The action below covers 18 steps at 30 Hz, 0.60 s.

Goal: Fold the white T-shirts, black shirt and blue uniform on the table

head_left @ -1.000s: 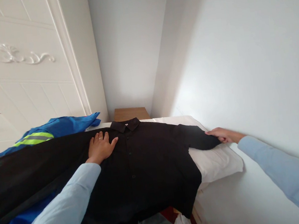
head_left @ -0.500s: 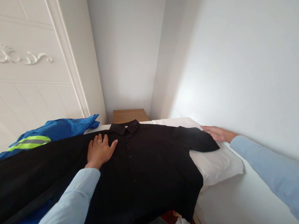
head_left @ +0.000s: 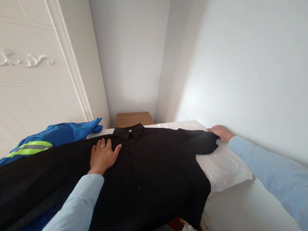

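Furthest out from the left hand [head_left: 103,156] lay a crumpled blue work jacket with a yellow-green reflective band [head_left: 32,147], partly under a spread of black cloth. The left hand itself rested flat and released, fingers splayed, pressing down on the chest of the black button-front collared shirt [head_left: 149,168], just beside its button placket and below the collar. The shirt lay face up across the bed, its body between the two hands. The right hand [head_left: 221,133] touched the end of the shirt's short sleeve, over a white pillow [head_left: 226,166]; whether its fingers pinched the cloth or only pressed it, I could not tell. The step in hand appeared to be smoothing and spreading the shirt flat. The next move would probably call for the sleeve to be laid out without wrinkles while the left hand anchored the chest.
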Tool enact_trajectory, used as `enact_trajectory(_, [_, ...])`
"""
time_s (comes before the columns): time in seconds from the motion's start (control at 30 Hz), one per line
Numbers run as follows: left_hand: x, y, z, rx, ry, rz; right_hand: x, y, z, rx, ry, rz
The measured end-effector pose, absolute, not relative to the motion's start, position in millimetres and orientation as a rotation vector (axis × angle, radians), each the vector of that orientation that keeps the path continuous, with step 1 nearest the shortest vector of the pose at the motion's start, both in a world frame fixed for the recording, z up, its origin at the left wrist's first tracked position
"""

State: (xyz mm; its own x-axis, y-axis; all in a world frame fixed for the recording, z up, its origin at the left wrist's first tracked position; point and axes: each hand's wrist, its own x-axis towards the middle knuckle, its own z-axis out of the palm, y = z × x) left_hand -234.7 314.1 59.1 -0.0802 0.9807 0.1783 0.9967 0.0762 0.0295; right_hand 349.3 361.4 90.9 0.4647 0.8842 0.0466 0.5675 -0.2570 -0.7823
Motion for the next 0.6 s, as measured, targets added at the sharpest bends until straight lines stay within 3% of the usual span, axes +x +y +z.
enact_trajectory(0.23, [-235.6, 314.5, 56.6, -2.045, -2.209, -0.246, 346.6, 342.0, 84.6, -2.083, -1.162, 0.616])
enact_trajectory(0.43, [-234.7, 313.5, 59.1, -2.060, -2.207, -0.263, 354.6, 307.7, 109.8, -1.906, -1.374, 1.059])
enact_trajectory(0.6, [-234.0, 312.9, 60.2, -2.056, -2.204, -0.275, 364.4, 291.3, 122.1, -1.712, -1.509, 1.069])
